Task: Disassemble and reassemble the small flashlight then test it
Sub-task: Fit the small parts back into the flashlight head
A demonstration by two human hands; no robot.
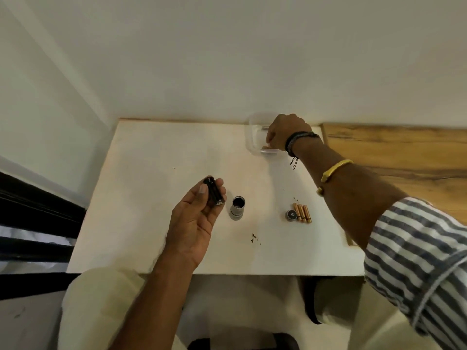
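My left hand point(195, 218) holds a black battery holder point(214, 191) between thumb and fingers, above the table's middle. Just to its right the silver flashlight body point(236, 207) stands upright on the table, open end up. A round black tail cap point(291, 214) lies further right, touching three copper-coloured batteries point(302, 212) laid side by side. My right hand point(285, 133) reaches into a clear plastic container point(252, 137) at the table's far edge, fingers bent down over something small and copper-coloured point(265, 147); whether it grips it is hidden.
The pale table top point(156, 198) ends at a white wall behind. A wooden surface point(404, 152) adjoins on the right. Small dark specks point(254, 237) lie near the front. My knees show below the table's near edge.
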